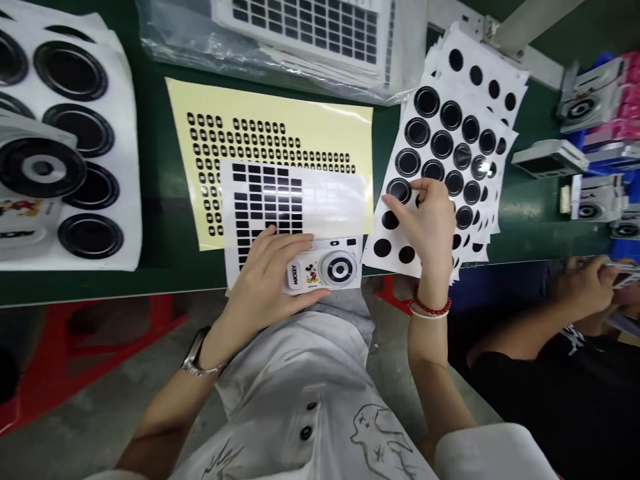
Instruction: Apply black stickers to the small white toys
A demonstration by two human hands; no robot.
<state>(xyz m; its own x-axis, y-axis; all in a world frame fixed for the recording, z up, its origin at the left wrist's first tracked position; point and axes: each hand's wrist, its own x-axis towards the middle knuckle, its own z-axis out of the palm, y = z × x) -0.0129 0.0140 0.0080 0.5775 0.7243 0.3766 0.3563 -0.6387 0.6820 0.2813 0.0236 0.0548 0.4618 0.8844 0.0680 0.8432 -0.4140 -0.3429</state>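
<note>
we log | left hand (265,283): grasping white mickey toy camera (323,267) at bench edge (100,295) | right hand (425,223): curled at black round sticker (399,191) on white sheet (376,260), hold unclear (rim lift best, we judge) | beyond: yellow sheet (300,113) of small black stickers

The left grip (263,283) holds a white Mickey camera (325,267) at the table (150,283) edge. The right grip (425,227) touches a sheet of round black stickers (443,143) just beside it; a yellow sticker sheet (280,117) lies beyond the left grip.
</note>
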